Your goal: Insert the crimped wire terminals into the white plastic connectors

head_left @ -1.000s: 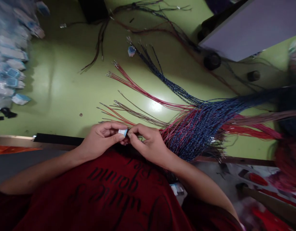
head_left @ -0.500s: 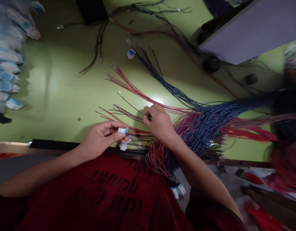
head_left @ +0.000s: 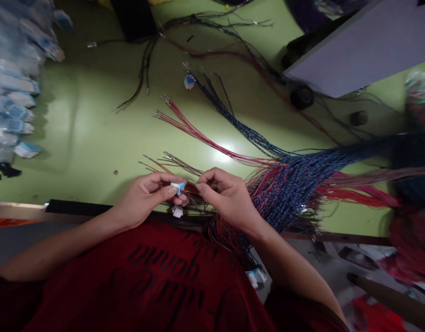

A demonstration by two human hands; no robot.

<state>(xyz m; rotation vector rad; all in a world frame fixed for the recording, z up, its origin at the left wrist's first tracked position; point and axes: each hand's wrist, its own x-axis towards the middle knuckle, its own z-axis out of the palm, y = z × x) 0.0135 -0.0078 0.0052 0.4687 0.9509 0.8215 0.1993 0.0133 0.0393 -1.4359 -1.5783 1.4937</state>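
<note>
Between thumb and fingers, my left hand (head_left: 148,196) pinches a small white-and-blue wire connector (head_left: 178,187), with a few wires running from its blue face. Just to its right, my right hand (head_left: 226,196) is closed on a thin wire (head_left: 191,182) whose metal tip points toward the connector. A short gap separates the tip from the blue face. Below my left fingers hangs another white connector (head_left: 177,211). Brown wires (head_left: 183,162) and red wires (head_left: 198,134) with crimped ends fan out on the table beyond my hands.
A thick bundle of blue-black wires (head_left: 302,170) stretches right across the green table (head_left: 88,133). Bagged connectors (head_left: 15,97) lie at the left. One loose connector (head_left: 189,82) rests near the blue wire ends. A pale grey box-like panel (head_left: 361,50) stands at the back right.
My right hand has drawn one thin wire out of the group and brought it down and left to the connector. My left hand keeps its hold nearly in place.
</note>
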